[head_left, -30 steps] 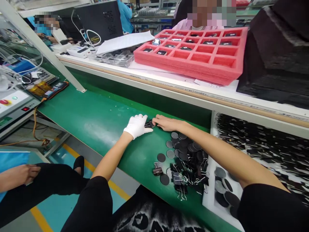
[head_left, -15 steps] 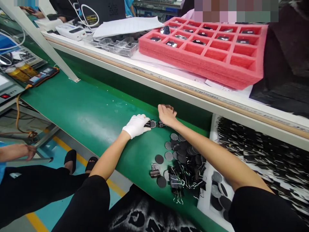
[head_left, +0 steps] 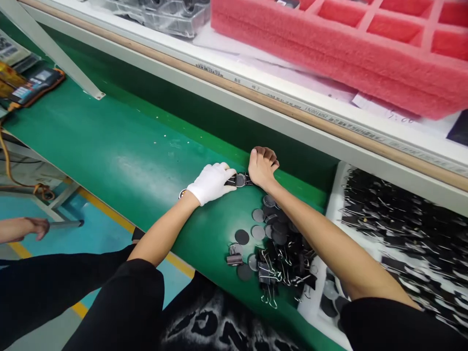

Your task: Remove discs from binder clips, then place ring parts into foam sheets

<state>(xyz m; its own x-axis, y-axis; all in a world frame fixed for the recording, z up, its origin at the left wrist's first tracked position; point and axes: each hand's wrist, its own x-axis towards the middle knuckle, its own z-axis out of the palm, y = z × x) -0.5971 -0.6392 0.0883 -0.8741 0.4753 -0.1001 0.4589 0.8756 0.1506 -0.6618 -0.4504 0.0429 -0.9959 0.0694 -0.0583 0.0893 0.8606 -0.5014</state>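
Note:
My left hand (head_left: pixel 212 183), in a white glove, grips a black binder clip (head_left: pixel 230 181) between thumb and fingers, low over the green bench (head_left: pixel 120 161). Right of that clip is a round grey disc (head_left: pixel 240 180), and a second black binder clip (head_left: pixel 249 179) sits at the disc's other side. The heel of my bare right hand (head_left: pixel 262 165) is against this second clip, its fingers raised and loosely apart. Nearer to me lie a heap of black binder clips (head_left: pixel 280 265) and several loose dark discs (head_left: pixel 242 237).
A white tray (head_left: pixel 334 195) at right holds rows of clips and some discs. Above the bench runs a shelf edge (head_left: pixel 226 87), bearing a red foam tray (head_left: pixel 310 53) and clear plastic trays (head_left: pixel 171 19). Another person's hand (head_left: pixel 36 227) shows at far left.
The view has tilted down and closer. My right hand's heel has come against the second clip, and both clips now sit at the disc's sides. My left hand keeps its grip.

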